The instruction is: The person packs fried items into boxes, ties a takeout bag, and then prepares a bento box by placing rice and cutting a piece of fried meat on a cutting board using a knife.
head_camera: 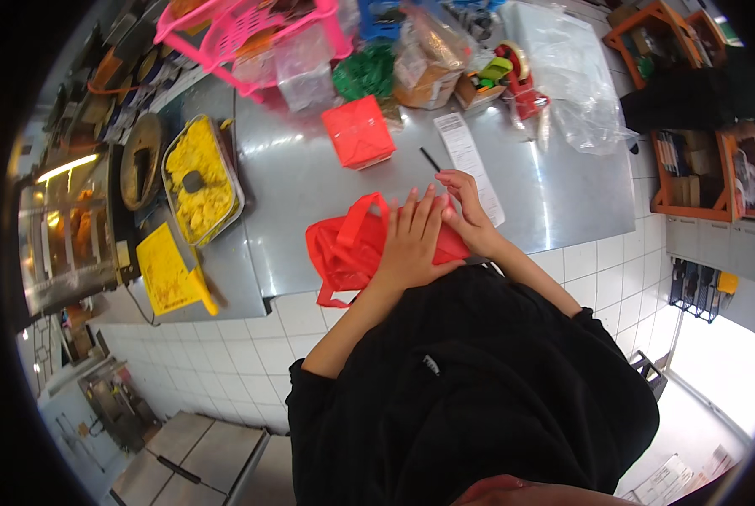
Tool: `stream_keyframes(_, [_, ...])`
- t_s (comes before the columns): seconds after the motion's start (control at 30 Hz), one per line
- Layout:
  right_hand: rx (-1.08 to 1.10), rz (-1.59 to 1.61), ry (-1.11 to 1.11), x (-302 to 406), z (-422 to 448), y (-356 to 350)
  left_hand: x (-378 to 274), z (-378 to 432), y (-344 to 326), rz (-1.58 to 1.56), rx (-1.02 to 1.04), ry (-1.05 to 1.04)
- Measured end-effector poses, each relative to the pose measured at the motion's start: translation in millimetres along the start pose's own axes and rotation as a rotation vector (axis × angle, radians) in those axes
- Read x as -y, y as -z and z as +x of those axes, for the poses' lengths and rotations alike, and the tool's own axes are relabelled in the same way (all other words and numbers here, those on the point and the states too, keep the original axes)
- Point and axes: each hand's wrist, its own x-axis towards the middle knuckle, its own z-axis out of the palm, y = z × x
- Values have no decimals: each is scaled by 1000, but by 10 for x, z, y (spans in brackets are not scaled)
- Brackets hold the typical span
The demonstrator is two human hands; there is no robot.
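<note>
A red non-woven carrier bag (350,254) lies on its side at the near edge of a steel worktable, its loop handles loose towards the left. My left hand (416,237) rests flat on top of the bag, fingers stretched out and slightly apart. Beside it, my right hand (469,212) is at the bag's right end, its thumb against the red fabric and its fingers curved above. Beyond the bag stands a closed red box (358,131). A long printed paper slip (469,161) and a black pen (429,159) lie past my right hand.
Left are a metal tray of yellow food (198,171), a round lid (142,161), and a yellow board (167,272) with a yellow-handled knife (203,291). At the back stand a pink basket (210,41), a red tape dispenser (524,95) and clear plastic bags (573,82).
</note>
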Motion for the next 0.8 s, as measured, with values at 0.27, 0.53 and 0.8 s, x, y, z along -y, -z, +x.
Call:
stream_keyframes(0.27, [-722, -245, -245, -797, 453, 1432, 60, 447, 313, 30, -2, -19])
stream_keyframes(0.53, [-180, -248, -544, -1445, 1045, 2298, -863, 1601, -785, -1346, 410, 267])
stream_keyframes(0.8, [-360, 87, -603, -504, -358, 2246, -685, 2432, -1669, -1693, 101, 603])
